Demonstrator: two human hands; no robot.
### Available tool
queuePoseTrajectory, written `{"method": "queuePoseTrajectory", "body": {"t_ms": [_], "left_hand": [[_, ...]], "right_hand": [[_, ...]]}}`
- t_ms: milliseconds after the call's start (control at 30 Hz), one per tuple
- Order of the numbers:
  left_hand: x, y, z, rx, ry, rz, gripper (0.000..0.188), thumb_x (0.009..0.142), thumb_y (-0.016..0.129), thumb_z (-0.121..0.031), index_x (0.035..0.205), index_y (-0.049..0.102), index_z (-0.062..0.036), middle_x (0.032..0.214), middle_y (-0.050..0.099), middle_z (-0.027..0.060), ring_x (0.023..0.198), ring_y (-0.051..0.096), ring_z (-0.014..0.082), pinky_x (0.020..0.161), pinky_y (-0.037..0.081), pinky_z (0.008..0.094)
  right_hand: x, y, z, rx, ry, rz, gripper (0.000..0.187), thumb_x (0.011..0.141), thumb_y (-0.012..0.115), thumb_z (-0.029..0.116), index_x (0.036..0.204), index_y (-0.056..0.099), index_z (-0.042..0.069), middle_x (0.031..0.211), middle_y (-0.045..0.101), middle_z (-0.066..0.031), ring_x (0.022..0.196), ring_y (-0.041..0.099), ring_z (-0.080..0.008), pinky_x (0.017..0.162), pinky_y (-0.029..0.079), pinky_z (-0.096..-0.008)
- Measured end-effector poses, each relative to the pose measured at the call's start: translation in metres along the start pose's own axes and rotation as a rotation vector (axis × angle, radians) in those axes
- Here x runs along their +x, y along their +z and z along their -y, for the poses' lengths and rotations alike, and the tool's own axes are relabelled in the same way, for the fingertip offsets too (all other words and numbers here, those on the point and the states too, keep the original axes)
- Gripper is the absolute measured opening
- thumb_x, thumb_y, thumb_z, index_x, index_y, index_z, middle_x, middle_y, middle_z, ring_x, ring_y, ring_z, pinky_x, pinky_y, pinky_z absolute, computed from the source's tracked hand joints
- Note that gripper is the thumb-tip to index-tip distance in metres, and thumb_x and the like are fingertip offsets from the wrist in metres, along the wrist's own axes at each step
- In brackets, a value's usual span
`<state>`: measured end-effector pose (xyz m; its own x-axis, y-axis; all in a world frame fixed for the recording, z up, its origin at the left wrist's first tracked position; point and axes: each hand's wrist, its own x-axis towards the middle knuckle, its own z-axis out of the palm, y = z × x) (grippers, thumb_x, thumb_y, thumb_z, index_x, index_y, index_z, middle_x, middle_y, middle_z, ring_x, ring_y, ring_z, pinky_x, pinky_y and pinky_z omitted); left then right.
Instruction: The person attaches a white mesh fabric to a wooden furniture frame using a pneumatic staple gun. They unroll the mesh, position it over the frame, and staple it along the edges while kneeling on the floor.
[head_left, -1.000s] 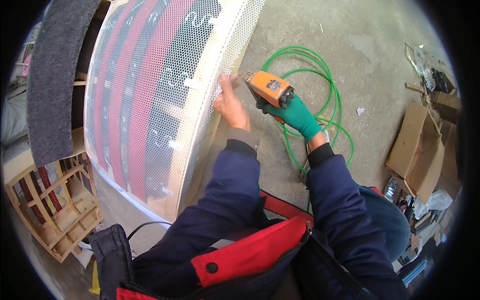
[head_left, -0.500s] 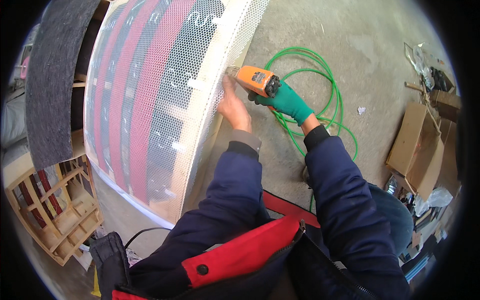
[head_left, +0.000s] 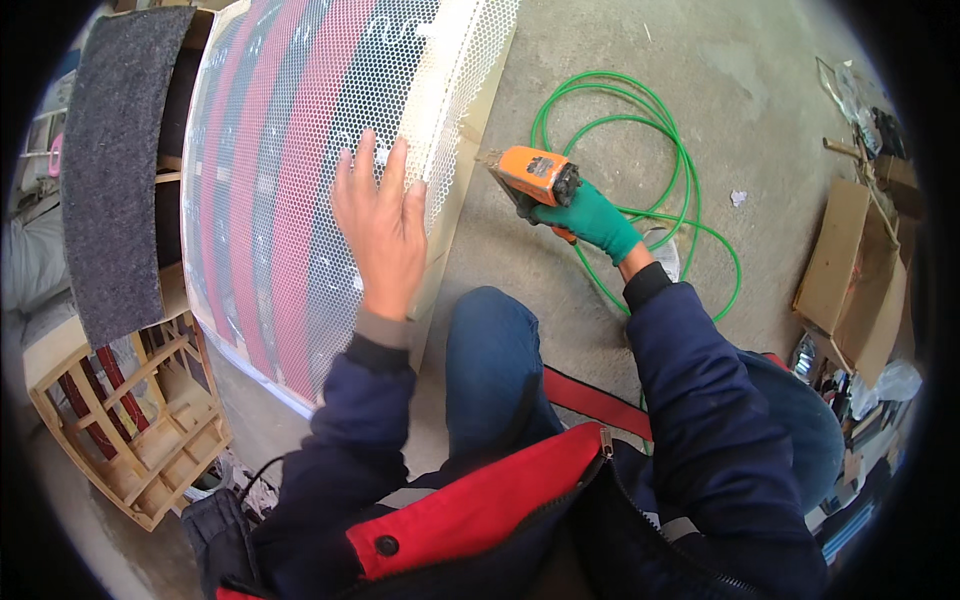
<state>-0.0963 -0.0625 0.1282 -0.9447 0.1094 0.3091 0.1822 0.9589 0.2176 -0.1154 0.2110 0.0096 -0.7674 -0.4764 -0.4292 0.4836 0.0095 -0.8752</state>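
My bare left hand lies flat with fingers spread on the white perforated mesh of a curved panel with red and dark stripes underneath. My right hand, in a green glove, grips an orange pneumatic stapler just to the right of the panel's pale wooden edge. The tool's nose points toward that edge; whether it touches is unclear. A green air hose runs from the tool and lies coiled on the concrete floor behind it.
A grey felt strip lies over another frame on the left. A wooden slatted frame stands at the lower left. Cardboard boxes and clutter sit along the right. My knees in blue trousers rest on the floor.
My left hand has slid from the panel's edge beside the tool down and left onto the mesh face. The stapler has stayed close to the edge, a little lower along it.
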Motion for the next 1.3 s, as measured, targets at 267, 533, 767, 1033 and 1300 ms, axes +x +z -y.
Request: {"method": "queuePoseTrajectory", "body": {"t_ms": [267, 533, 767, 1033, 1300], "left_hand": [[0.005, 0.024, 0.017, 0.098, 0.051, 0.242, 0.05, 0.109, 0.049, -0.027, 0.159, 0.051, -0.0232, 0.174, 0.031, 0.0126, 0.161, 0.02, 0.0431, 0.126, 0.01, 0.0697], [0.005, 0.026, 0.018, 0.109, 0.056, 0.228, 0.052, 0.111, 0.044, -0.029, 0.162, 0.048, -0.0257, 0.175, 0.03, 0.0083, 0.163, 0.019, 0.0395, 0.127, 0.007, 0.0675], [0.002, 0.027, 0.021, 0.082, 0.04, 0.214, 0.051, 0.111, 0.044, -0.028, 0.161, 0.05, -0.0262, 0.176, 0.029, 0.0069, 0.164, 0.017, 0.0375, 0.128, 0.004, 0.066], [0.004, 0.009, 0.022, -0.347, -0.052, 0.065, 0.049, 0.112, 0.042, -0.025, 0.156, 0.054, -0.0089, 0.168, 0.044, 0.0101, 0.162, 0.027, 0.0334, 0.13, 0.006, 0.0577], [0.118, 0.053, -0.008, -0.205, 0.033, 0.073, 0.05, 0.111, 0.045, -0.026, 0.159, 0.05, -0.0105, 0.17, 0.039, 0.0124, 0.161, 0.025, 0.0366, 0.13, 0.01, 0.0591]], "right_hand": [[0.011, 0.015, 0.007, -0.022, -0.07, 0.086, 0.039, 0.09, 0.077, 0.011, 0.129, 0.073, 0.004, 0.114, 0.08, -0.0064, 0.103, 0.074, -0.0157, 0.095, 0.056, -0.0331], [0.017, 0.024, -0.002, -0.165, -0.125, 0.082, 0.039, 0.088, 0.084, 0.017, 0.124, 0.074, 0.005, 0.117, 0.08, -0.0087, 0.106, 0.074, -0.0166, 0.097, 0.056, -0.0352], [0.007, 0.045, -0.031, -0.244, -0.187, 0.114, 0.044, 0.087, 0.084, 0.032, 0.123, 0.075, 0.008, 0.112, 0.077, -0.0183, 0.098, 0.074, -0.0331, 0.092, 0.057, -0.0403], [-0.003, 0.056, -0.036, -0.365, -0.227, 0.17, 0.04, 0.086, 0.086, 0.026, 0.12, 0.076, 0.006, 0.111, 0.078, -0.0167, 0.096, 0.074, -0.0252, 0.091, 0.057, -0.0389], [0.009, -0.013, -0.007, -0.098, -0.038, -0.05, 0.036, 0.083, 0.08, 0.01, 0.118, 0.076, 0.003, 0.109, 0.081, -0.0073, 0.098, 0.075, -0.0163, 0.09, 0.058, -0.0348]]}}
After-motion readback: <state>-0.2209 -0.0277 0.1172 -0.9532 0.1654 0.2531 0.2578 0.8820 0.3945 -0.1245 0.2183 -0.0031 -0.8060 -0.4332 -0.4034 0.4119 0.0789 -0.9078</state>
